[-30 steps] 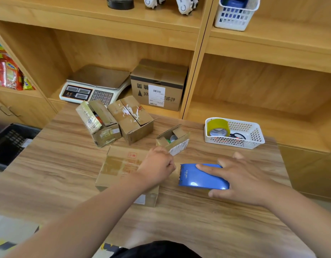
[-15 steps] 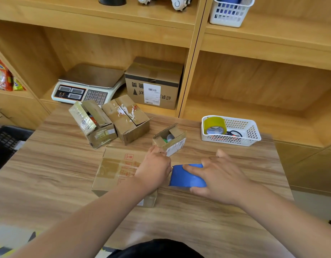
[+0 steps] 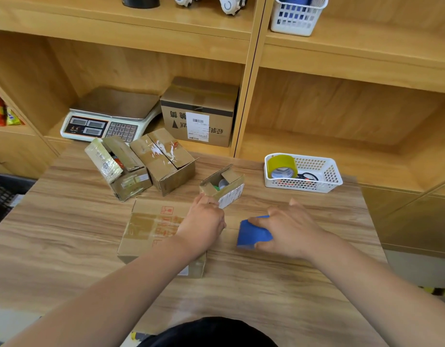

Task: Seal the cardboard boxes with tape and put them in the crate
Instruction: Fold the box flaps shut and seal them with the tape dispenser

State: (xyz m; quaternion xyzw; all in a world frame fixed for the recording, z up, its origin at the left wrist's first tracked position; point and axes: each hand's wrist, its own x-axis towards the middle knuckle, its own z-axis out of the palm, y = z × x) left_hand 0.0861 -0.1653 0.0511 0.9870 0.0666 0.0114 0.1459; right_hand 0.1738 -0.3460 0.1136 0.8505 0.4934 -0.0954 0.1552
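As the right hand gripped the blue tape dispenser on the table, the cardboard box lay under the curled fingers of the left hand, their hold unclear; pressing firmly there would likely keep the tape straight.

Flat cardboard box lies closed, blue tape dispenser just beside.
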